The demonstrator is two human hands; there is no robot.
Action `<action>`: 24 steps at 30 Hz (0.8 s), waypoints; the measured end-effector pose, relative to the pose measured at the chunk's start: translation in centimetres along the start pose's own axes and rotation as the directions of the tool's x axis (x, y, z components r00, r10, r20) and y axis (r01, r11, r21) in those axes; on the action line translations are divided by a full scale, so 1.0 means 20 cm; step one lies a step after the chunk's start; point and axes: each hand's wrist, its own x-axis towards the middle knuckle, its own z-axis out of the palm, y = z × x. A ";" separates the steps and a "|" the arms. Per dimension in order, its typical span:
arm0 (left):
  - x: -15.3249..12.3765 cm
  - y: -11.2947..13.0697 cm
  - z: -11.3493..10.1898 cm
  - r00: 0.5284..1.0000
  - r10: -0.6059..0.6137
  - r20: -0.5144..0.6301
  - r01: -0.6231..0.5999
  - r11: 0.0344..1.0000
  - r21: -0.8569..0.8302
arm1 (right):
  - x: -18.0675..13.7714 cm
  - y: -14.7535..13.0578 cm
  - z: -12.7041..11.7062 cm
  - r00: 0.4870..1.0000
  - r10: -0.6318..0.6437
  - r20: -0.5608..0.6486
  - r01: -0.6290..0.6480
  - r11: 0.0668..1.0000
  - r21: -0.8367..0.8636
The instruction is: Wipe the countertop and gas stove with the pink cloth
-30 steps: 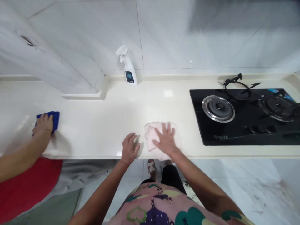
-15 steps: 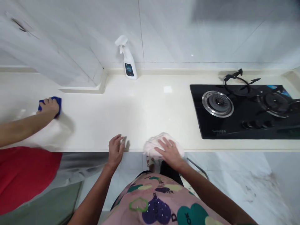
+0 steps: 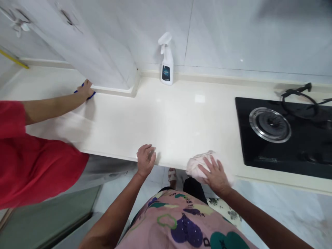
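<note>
My right hand (image 3: 215,174) presses a pale pink cloth (image 3: 197,165) against the front edge of the white counter (image 3: 171,128). Its fingers are spread over the bunched fabric, and part of the cloth hangs past the edge. To the left, my left hand (image 3: 146,159) rests at the same edge with nothing in it, its fingers loosely bent and apart.
A white spray bottle (image 3: 167,62) stands against the tiled wall. On the right is a black gas hob (image 3: 249,145), its pan support (image 3: 298,91) lying askew. At left, a co-worker in red (image 3: 38,162) holds a blue cloth (image 3: 91,95) beside the wall's projecting corner.
The view has swung left, so the counter things sit further right. The co-worker's hand with the blue cloth has moved back toward the projecting wall. My hands keep about the same pose.
</note>
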 end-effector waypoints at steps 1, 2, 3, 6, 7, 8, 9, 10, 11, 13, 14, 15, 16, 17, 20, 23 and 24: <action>0.00 0.00 0.00 1.000 -0.016 -0.001 0.016 1.000 -0.024 | 0.09 -0.11 -0.02 0.998 -0.051 0.025 0.051 0.998 0.030; 0.00 0.00 0.00 0.999 -0.033 0.000 0.033 0.998 -0.045 | 0.19 -0.22 -0.03 0.994 -0.100 0.042 0.097 0.993 0.065; 0.01 -0.01 0.00 0.999 -0.050 -0.001 0.049 0.997 -0.063 | 0.29 -0.33 -0.05 0.988 -0.145 0.049 0.140 0.985 0.104; 0.02 0.01 -0.03 0.997 -0.074 -0.014 0.073 0.993 -0.089 | 0.55 -0.65 -0.08 0.968 -0.246 0.038 0.234 0.952 0.198; 0.01 0.02 -0.05 0.996 -0.079 -0.030 0.076 0.993 -0.090 | 0.63 -0.75 -0.09 0.961 -0.276 0.030 0.263 0.940 0.216; 0.00 0.04 -0.07 0.995 -0.085 -0.052 0.080 0.993 -0.088 | 0.70 -0.84 -0.10 0.953 -0.301 0.021 0.289 0.929 0.234; -0.03 0.07 -0.09 0.993 -0.088 -0.075 0.082 0.993 -0.080 | 0.75 -0.90 -0.11 0.946 -0.325 0.016 0.311 0.917 0.251; -0.06 0.10 -0.10 0.992 -0.084 -0.092 0.079 0.995 -0.061 | 0.80 -0.95 -0.12 0.938 -0.347 0.015 0.330 0.904 0.270; -0.11 0.12 -0.12 0.993 -0.073 -0.098 0.071 0.997 -0.032 | 0.83 -0.98 -0.14 0.929 -0.370 0.018 0.349 0.891 0.292; -0.22 0.16 -0.12 0.999 -0.017 -0.050 0.020 0.999 0.045 | 0.86 -0.97 -0.17 0.904 -0.426 0.031 0.391 0.854 0.344; -0.27 0.16 -0.11 1.000 0.024 0.006 -0.024 0.996 0.082 | 0.86 -0.94 -0.19 0.890 -0.455 0.031 0.412 0.830 0.375; -0.32 0.16 -0.10 0.996 0.061 0.072 -0.069 0.991 0.116 | 0.85 -0.89 -0.20 0.878 -0.479 0.017 0.431 0.804 0.411; -0.36 0.16 -0.07 0.987 0.085 0.136 -0.105 0.983 0.150 | 0.83 -0.82 -0.21 0.875 -0.484 -0.017 0.440 0.779 0.446; -0.38 0.15 -0.05 0.977 0.093 0.190 -0.129 0.974 0.184 | 0.80 -0.74 -0.21 0.886 -0.459 -0.067 0.433 0.766 0.475; -0.37 0.15 0.02 0.968 0.044 0.245 -0.116 0.951 0.288 | 0.66 -0.45 -0.18 0.947 -0.197 -0.254 0.301 0.824 0.480; -0.31 0.21 0.07 0.973 -0.005 0.232 -0.073 0.943 0.325 | 0.49 -0.13 -0.11 0.930 0.123 -0.347 0.022 0.923 0.384; -0.29 0.23 0.08 0.973 -0.016 0.229 -0.061 0.944 0.325 | 0.43 -0.04 -0.09 0.904 0.225 -0.365 -0.094 0.934 0.344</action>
